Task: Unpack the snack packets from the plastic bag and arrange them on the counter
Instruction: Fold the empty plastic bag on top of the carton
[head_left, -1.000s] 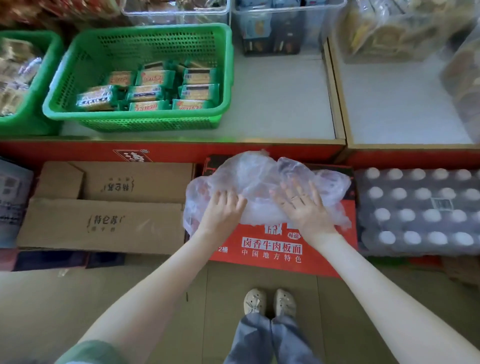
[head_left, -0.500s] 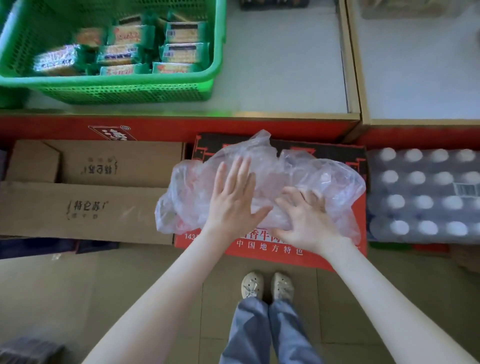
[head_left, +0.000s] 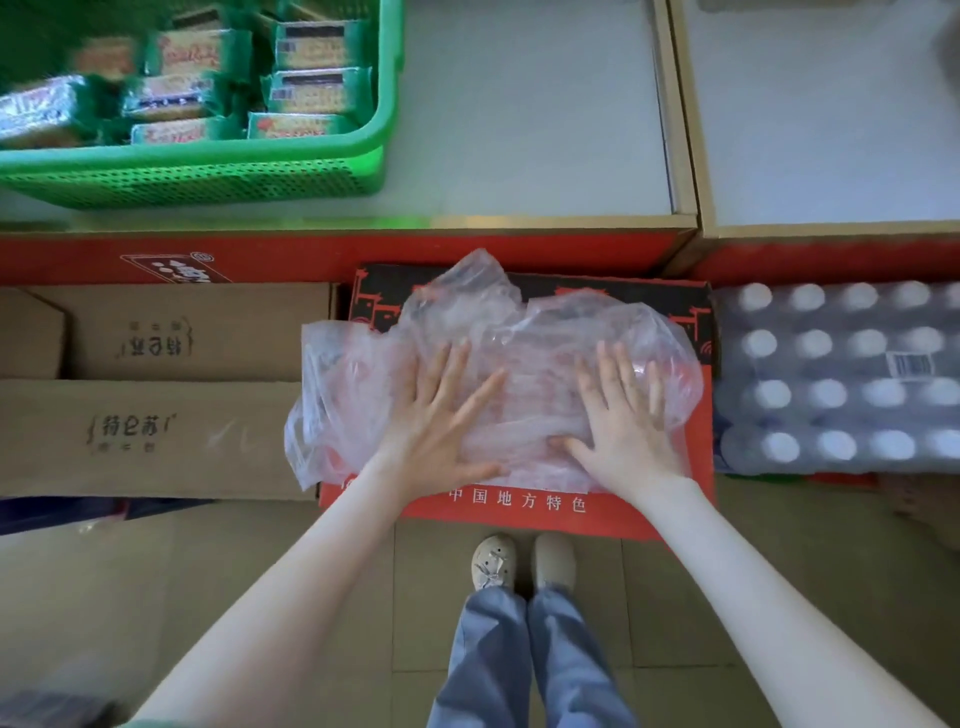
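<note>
The plastic bag (head_left: 519, 332) lies crumpled and see-through on top of the red box (head_left: 519, 506), its left edge hanging past the box's side. It looks flat and slack, and no packets can be made out inside it. The left hand (head_left: 441, 431) and right hand (head_left: 623, 421) both press down on it with fingers straight and spread, gripping nothing.

Beyond the red box, up on the counter (head_left: 519, 130), a green basket (head_left: 208, 176) holds the snack packets (head_left: 311, 93), lying in loose rows. Left of the red box sit cardboard boxes (head_left: 156, 436); touching its right side is a wrapped pack of bottles (head_left: 841, 379).

Half a second ago the right fingers were curled into the plastic and the hands were close together; now they are apart and flat, and the bag is more squashed.
</note>
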